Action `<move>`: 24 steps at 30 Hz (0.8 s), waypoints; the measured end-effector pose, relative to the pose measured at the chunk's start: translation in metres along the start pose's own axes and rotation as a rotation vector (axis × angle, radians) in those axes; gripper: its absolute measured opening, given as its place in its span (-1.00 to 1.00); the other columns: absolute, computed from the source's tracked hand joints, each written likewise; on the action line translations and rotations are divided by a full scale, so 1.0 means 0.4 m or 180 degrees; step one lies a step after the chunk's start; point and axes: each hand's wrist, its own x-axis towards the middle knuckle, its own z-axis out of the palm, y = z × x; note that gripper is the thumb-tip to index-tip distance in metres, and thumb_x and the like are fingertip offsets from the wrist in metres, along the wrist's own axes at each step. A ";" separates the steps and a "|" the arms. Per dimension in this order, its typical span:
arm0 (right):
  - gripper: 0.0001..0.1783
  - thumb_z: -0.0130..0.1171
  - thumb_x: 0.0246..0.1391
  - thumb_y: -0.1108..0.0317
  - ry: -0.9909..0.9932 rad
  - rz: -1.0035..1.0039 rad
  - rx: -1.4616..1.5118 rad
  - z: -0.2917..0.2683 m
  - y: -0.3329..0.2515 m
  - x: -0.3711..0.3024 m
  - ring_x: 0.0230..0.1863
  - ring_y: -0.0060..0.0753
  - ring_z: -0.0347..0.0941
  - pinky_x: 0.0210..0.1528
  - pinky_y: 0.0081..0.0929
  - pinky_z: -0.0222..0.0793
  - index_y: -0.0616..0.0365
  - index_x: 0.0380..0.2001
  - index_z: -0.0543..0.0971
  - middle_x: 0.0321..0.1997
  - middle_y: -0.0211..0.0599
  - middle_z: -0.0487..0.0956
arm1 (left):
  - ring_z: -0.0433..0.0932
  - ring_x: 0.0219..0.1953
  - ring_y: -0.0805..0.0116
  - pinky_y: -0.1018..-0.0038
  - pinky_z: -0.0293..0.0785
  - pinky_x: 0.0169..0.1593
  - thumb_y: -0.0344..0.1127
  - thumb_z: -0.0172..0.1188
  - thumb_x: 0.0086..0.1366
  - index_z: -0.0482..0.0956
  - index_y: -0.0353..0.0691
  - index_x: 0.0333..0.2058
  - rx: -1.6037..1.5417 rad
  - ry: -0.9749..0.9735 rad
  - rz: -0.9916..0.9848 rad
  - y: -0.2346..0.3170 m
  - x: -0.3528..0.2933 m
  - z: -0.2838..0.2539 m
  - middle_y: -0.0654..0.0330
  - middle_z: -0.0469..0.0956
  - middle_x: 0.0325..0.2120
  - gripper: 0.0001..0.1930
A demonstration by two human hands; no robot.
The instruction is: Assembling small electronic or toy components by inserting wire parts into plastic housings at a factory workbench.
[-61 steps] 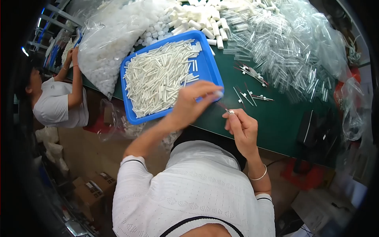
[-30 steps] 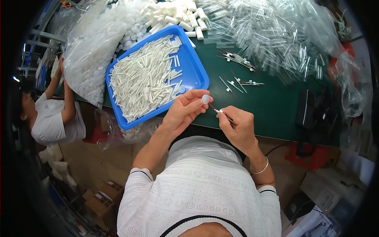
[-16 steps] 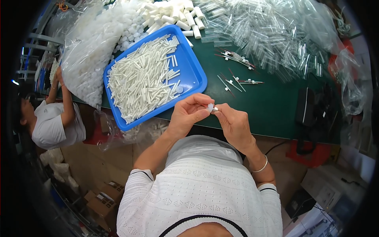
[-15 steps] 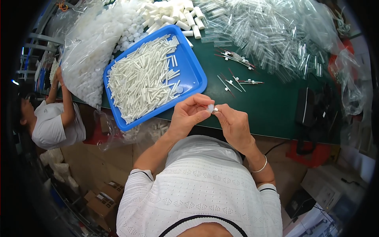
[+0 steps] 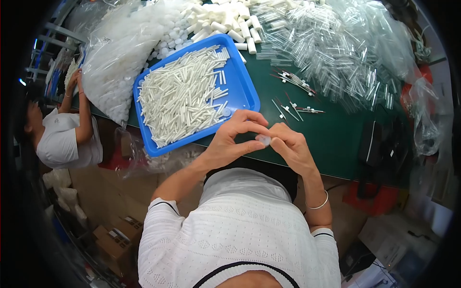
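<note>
Above the table's near edge, my two hands meet at the fingertips. My left hand (image 5: 236, 133) pinches a small translucent white round cap (image 5: 263, 140) between thumb and fingers. Pressed against the cap's other side is my right hand (image 5: 293, 148), its thumb and forefinger closed. Anything else inside that right pinch is hidden by the fingers. Just left of the hands stands a blue tray (image 5: 240, 98) heaped with short white rods (image 5: 185, 96). Beyond them lie several thin red and silver pieces with small white parts (image 5: 291, 108).
More thin pieces (image 5: 295, 82) lie farther back beside a heap of clear tubes (image 5: 331, 53). White cylinders (image 5: 230, 21) and a plastic bag of round caps (image 5: 115, 53) sit behind the tray. A black device (image 5: 372, 144) stands right. Another person (image 5: 67, 139) works far left.
The cap has turned, and its round face now shows between my fingers. My left fingers have reached over toward the right hand. The small white part at my right fingertips is now hidden.
</note>
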 end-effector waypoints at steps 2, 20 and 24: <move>-0.89 0.15 0.15 0.44 0.0083 0.1199 0.0764 0.014 -0.014 -0.008 -0.49 -0.68 0.20 -0.43 -0.70 0.13 0.22 -0.30 0.60 -0.34 -0.48 0.55 | 0.42 -0.05 0.40 0.46 0.33 0.05 -0.42 0.37 0.04 0.62 -0.20 -0.12 0.0206 -0.0658 -0.0064 0.028 0.036 -0.055 0.18 0.50 -0.10 -0.64; -0.70 0.00 0.29 0.30 0.1547 0.0316 0.1624 -0.001 -0.050 0.017 -0.16 -0.27 0.58 -0.07 -0.40 0.51 0.29 -0.03 0.35 -0.13 0.01 0.57 | 0.45 -0.35 0.56 0.57 0.35 -0.24 -0.46 0.30 0.13 0.61 -0.24 -0.38 0.1658 0.0486 -0.0447 0.038 0.091 -0.112 0.30 0.58 -0.35 -0.93; -0.67 -0.02 0.30 0.27 0.1695 0.0022 0.1729 0.010 -0.064 0.039 -0.15 -0.24 0.58 -0.04 -0.37 0.51 0.26 0.01 0.34 -0.11 0.03 0.56 | 0.45 -0.36 0.61 0.63 0.36 -0.31 -0.43 0.28 0.17 0.65 -0.21 -0.24 0.0237 0.0502 -0.0271 -0.008 0.053 -0.041 0.31 0.57 -0.38 -0.84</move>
